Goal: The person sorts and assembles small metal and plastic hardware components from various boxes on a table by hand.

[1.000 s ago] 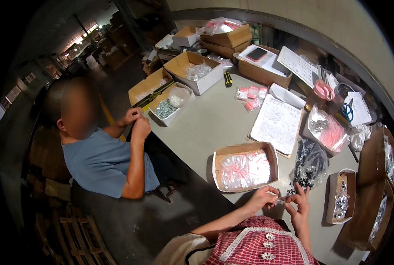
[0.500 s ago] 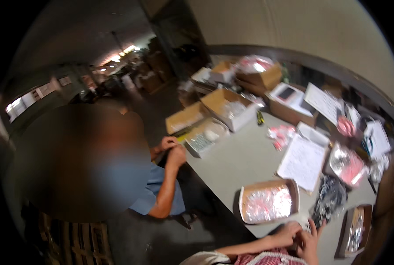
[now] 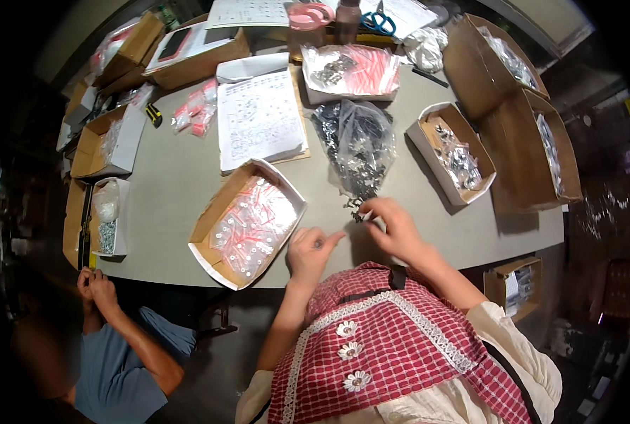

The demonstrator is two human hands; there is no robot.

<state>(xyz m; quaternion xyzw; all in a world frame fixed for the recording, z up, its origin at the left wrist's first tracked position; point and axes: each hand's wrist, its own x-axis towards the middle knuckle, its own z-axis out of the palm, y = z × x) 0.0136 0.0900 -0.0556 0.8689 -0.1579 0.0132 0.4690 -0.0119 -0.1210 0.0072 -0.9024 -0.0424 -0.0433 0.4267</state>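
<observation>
My left hand (image 3: 311,254) is beside a white-edged cardboard box (image 3: 205,226) holding small clear bags with red edges. Its fingers are curled in and the thumb points right; a small dark thing shows in the curl, too little to name. My right hand (image 3: 398,230) reaches over the table with thumb and forefinger apart. Its fingertips are at a small heap of black parts (image 3: 355,205), which spill from the mouth of a clear plastic bag (image 3: 357,138) full of similar pieces.
A long box of shiny metal parts (image 3: 463,166) stands to the right, near tall cardboard cartons (image 3: 516,152). Behind lie written sheets (image 3: 258,116), red-edged bags (image 3: 196,109) and a box of packets (image 3: 350,74). At far left, another person's hands (image 3: 97,286) are near the table edge.
My view has swung down and right, bringing the table in front of me to the middle. My hands, close together before, are now apart, the right one at the black parts.
</observation>
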